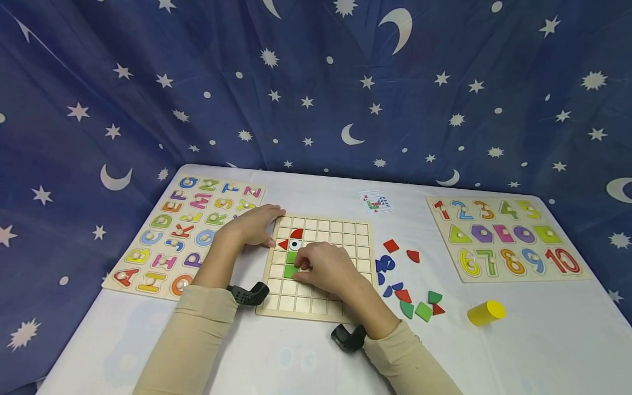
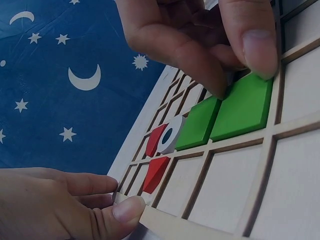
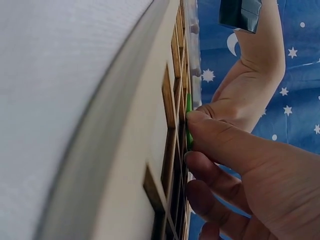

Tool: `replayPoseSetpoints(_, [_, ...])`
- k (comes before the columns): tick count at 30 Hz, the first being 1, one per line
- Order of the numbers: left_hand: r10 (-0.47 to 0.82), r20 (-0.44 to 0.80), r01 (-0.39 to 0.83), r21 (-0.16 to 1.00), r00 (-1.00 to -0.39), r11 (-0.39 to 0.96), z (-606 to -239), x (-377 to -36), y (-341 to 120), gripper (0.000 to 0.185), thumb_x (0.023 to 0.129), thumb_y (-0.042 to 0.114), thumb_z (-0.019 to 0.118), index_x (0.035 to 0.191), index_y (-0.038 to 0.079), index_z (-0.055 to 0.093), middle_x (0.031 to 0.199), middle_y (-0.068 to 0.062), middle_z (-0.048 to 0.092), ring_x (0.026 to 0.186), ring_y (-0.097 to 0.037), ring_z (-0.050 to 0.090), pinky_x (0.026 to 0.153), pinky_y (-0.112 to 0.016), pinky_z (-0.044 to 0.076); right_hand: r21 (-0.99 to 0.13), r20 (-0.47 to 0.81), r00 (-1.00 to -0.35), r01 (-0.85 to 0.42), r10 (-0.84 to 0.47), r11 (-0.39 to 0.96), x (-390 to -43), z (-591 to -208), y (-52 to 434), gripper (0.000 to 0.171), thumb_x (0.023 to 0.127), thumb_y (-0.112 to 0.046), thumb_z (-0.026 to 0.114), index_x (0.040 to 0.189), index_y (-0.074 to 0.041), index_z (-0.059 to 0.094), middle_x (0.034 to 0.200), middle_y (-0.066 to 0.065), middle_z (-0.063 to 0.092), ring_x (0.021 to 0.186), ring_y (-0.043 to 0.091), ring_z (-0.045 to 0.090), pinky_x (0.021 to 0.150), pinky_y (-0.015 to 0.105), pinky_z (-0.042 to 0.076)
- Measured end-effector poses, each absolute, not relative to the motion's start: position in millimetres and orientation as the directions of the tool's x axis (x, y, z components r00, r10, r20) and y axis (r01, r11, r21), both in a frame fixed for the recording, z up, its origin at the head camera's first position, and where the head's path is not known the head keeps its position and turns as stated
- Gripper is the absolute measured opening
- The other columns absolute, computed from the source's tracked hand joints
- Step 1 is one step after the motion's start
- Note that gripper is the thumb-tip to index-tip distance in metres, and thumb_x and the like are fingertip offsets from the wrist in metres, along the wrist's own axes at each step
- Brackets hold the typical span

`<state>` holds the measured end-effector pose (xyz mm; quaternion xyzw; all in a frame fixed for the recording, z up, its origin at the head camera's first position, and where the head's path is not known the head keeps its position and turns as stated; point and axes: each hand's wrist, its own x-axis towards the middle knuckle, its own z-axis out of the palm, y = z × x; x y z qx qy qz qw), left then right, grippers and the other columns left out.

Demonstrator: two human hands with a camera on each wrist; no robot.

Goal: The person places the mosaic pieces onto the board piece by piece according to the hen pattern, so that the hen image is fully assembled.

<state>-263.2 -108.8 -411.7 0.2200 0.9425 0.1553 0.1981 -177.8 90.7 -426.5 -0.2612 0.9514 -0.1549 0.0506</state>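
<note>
A wooden grid board lies on the table. My left hand rests at its far left corner, with thumb and index finger spread along the edges. My right hand bends over the board, thumb and index fingertips pinching the sides of a green square tile in a grid cell. Another green square sits beside that tile. Beyond it come a white tile with a black eye dot, a red triangle and a red quarter-circle.
Right of the board lie loose tiles, including a red square and a green square. A pattern card lies behind. A letter puzzle flanks the left, a number puzzle the right. A yellow cylinder stands nearer.
</note>
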Motion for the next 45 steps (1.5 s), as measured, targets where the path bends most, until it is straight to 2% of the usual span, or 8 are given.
replayPoseSetpoints(5, [0.478,-0.309,0.357,0.375,-0.822,0.855,-410.5,-263.0,-108.2,0.082,0.078,0.019,0.077,0.147,0.006,0.035,0.155,-0.016,0.026,0.145,-0.034,0.022,0.119,-0.048,0.019,-0.316,-0.016,-0.855,-0.487,-0.518,0.814,-177.6,-425.5,90.8,0.016,0.078,-0.039,0.076,0.082,-0.027,0.069,0.071,-0.018,0.057,0.067,0.002,0.052,0.055,0.020,0.043])
replayPoseSetpoints(11, [0.476,-0.308,0.350,0.384,-0.824,0.854,-409.0,-262.0,-108.0,0.081,0.078,0.018,0.076,0.147,0.006,0.035,0.155,-0.016,0.027,0.145,-0.034,0.022,0.119,-0.048,0.019,-0.371,-0.035,-0.871,-0.444,-0.490,0.816,-183.0,-418.4,101.6,0.021,0.078,-0.040,0.076,0.092,-0.024,0.071,0.071,-0.016,0.058,0.066,0.004,0.052,0.056,0.021,0.044])
replayPoseSetpoints(18, [0.474,-0.311,0.347,0.383,-0.824,0.856,-409.5,-261.5,-104.8,0.081,0.078,0.017,0.076,0.147,0.006,0.034,0.156,-0.016,0.026,0.145,-0.035,0.021,0.119,-0.048,0.019,-0.500,-0.169,-0.929,-0.208,-0.330,0.841,-204.7,-394.8,189.1,0.037,0.085,-0.035,0.070,0.115,-0.013,0.066,0.093,0.000,0.067,0.079,0.013,0.060,0.066,0.027,0.050])
replayPoseSetpoints(21, [0.470,-0.309,0.344,0.382,-0.827,0.858,-409.5,-261.0,-104.3,0.082,0.077,0.016,0.077,0.147,0.006,0.035,0.156,-0.016,0.026,0.145,-0.035,0.021,0.119,-0.049,0.019,-0.519,-0.231,-0.934,-0.117,-0.271,0.847,-204.7,-384.0,226.5,0.043,0.088,-0.033,0.067,0.124,-0.009,0.060,0.099,0.008,0.067,0.075,0.020,0.062,0.060,0.029,0.050])
replayPoseSetpoints(25, [0.481,-0.304,0.356,0.385,-0.822,0.851,-410.5,-260.3,-104.2,0.082,0.077,0.016,0.077,0.147,0.005,0.035,0.155,-0.017,0.027,0.144,-0.036,0.021,0.119,-0.049,0.019,-0.497,-0.237,-0.952,-0.051,-0.192,0.866,-194.1,-371.8,253.8,0.046,0.088,-0.031,0.067,0.127,-0.009,0.057,0.100,0.009,0.067,0.074,0.022,0.062,0.059,0.028,0.051])
replayPoseSetpoints(29, [0.488,-0.297,0.366,0.382,-0.821,0.848,-410.0,-260.3,-103.9,0.082,0.077,0.016,0.077,0.146,0.004,0.034,0.155,-0.018,0.027,0.144,-0.037,0.022,0.119,-0.049,0.019,-0.425,-0.245,-0.960,-0.020,-0.137,0.905,-171.7,-370.9,269.5,0.041,0.086,-0.027,0.070,0.123,-0.011,0.062,0.101,0.008,0.065,0.082,0.020,0.060,0.070,0.030,0.055])
replayPoseSetpoints(37, [0.490,-0.288,0.371,0.380,-0.823,0.847,-409.0,-258.9,-105.1,0.080,0.078,0.014,0.076,0.146,0.003,0.035,0.154,-0.020,0.027,0.144,-0.038,0.022,0.118,-0.050,0.020,-0.237,-0.335,-0.941,0.035,-0.048,0.971,-128.2,-391.9,286.8,0.029,0.078,-0.015,0.077,0.106,-0.013,0.068,0.092,0.004,0.064,0.079,0.017,0.055,0.074,0.037,0.055])
replayPoseSetpoints(45, [0.500,-0.272,0.388,0.375,-0.822,0.842,-410.2,-257.9,-104.8,0.079,0.079,0.017,0.075,0.146,0.003,0.035,0.154,-0.020,0.027,0.143,-0.038,0.024,0.118,-0.051,0.021,-0.207,-0.316,-0.948,0.052,-0.017,0.977,-115.8,-403.9,289.4,0.023,0.076,-0.010,0.078,0.096,-0.011,0.066,0.084,0.002,0.060,0.077,0.018,0.052,0.075,0.038,0.053])
